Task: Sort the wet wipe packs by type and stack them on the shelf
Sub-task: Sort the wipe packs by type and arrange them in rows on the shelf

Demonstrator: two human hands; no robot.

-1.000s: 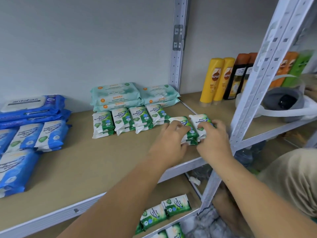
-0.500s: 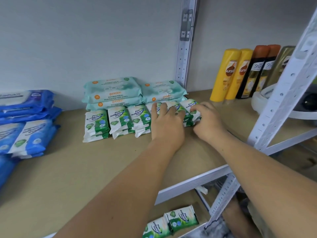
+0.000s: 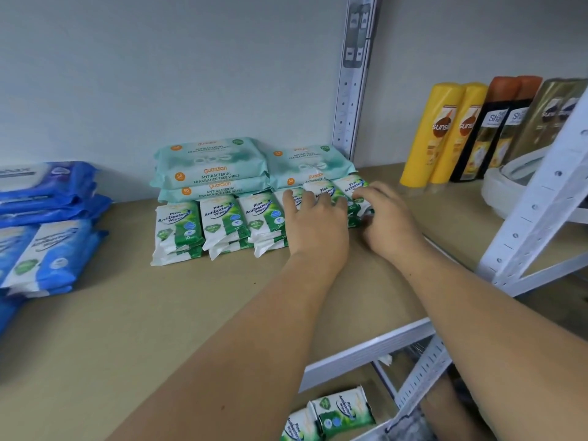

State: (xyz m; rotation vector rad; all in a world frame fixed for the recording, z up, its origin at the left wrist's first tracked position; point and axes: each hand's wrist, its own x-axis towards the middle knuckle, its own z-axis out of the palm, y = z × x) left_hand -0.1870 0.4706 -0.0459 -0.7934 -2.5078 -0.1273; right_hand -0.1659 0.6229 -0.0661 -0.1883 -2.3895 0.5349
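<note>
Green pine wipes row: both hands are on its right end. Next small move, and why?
Probably let go and draw both hands back. The left hand lies flat on the pine packs, and the right hand curls round the end stack, which looks lined up with the row in front of the teal packs. The spare packs lower down wait to be fetched.

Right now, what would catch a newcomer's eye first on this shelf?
The left hand presses and the right hand grips the right end of a row of green pine wipe packs on the shelf. Teal packs are stacked behind, blue packs lie far left, yellow bottles stand right.
</note>
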